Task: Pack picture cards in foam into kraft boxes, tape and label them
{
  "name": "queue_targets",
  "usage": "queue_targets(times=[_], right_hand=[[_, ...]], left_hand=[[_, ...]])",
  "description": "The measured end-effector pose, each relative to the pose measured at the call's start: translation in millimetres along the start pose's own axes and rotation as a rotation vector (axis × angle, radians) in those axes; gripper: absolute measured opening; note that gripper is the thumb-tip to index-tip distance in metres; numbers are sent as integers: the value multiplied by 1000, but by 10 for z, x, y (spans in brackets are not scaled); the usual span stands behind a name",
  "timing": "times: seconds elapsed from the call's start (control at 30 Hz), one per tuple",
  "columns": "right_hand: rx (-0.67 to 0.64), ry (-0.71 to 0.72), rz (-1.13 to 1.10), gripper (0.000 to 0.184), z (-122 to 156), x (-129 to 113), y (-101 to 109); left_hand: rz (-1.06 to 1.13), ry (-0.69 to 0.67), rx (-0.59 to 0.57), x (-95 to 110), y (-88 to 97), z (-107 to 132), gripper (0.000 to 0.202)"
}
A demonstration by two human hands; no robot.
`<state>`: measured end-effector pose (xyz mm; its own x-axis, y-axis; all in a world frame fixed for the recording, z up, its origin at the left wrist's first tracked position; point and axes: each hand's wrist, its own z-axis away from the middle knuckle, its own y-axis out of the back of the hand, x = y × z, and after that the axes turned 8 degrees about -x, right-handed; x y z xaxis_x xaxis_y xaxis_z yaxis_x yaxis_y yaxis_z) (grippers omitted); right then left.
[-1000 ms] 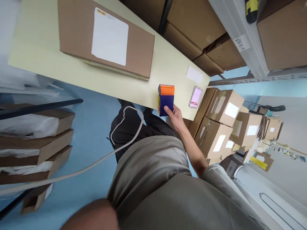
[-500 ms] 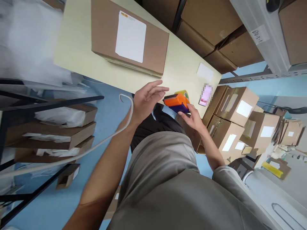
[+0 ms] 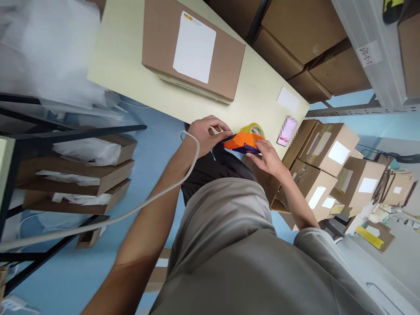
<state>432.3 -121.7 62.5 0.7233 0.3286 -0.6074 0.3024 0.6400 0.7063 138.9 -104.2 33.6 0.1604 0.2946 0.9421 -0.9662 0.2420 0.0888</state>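
My right hand (image 3: 271,158) holds an orange and purple tape dispenser (image 3: 244,140) by its right end, over the table's near edge. Close behind it shows a yellow roll of tape (image 3: 257,128); whether it sits in the dispenser or on the table, I cannot tell. At the dispenser's left end, the thumb and fingers of my left hand (image 3: 207,134) come together in a pinch. What lies between those fingertips is too small to make out. A closed brown cardboard box (image 3: 226,65) with a large white label lies on the table, beyond my left hand.
On the cream table (image 3: 121,57) are a phone (image 3: 287,131) and a white paper (image 3: 288,99). A pale cable (image 3: 147,192) crosses my left forearm. Cartons (image 3: 331,144) are stacked at right, shelved boxes (image 3: 302,26) stand behind, and a black-framed rack (image 3: 82,132) is at left.
My left hand's outstretched fingers have closed into a pinch at the dispenser's left end. The dispenser has tilted in my right hand. The whole view has shifted slightly.
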Motion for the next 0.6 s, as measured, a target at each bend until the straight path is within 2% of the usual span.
queue_targets(times=[0.2,0.3,0.37,0.43,0.6], right_hand=[[-139,-37,139,63,-145,4,87],[-171,-94,234,66,-158,178,151],[-148,-152,290,66,-179,372,148],[-93,-206,345,65,-238,575,79],[87,-286,448,56,-523,908,-296]], left_hand=[[-132,-139,175,-362,-27,-50,28],[-132,-123,360,-647,19,-129,25],[-86,-99,500,-828,31,-220,21],[-31,-87,587,-969,-2,-342,20],[60,-79,687,-1151,-150,-682,21]])
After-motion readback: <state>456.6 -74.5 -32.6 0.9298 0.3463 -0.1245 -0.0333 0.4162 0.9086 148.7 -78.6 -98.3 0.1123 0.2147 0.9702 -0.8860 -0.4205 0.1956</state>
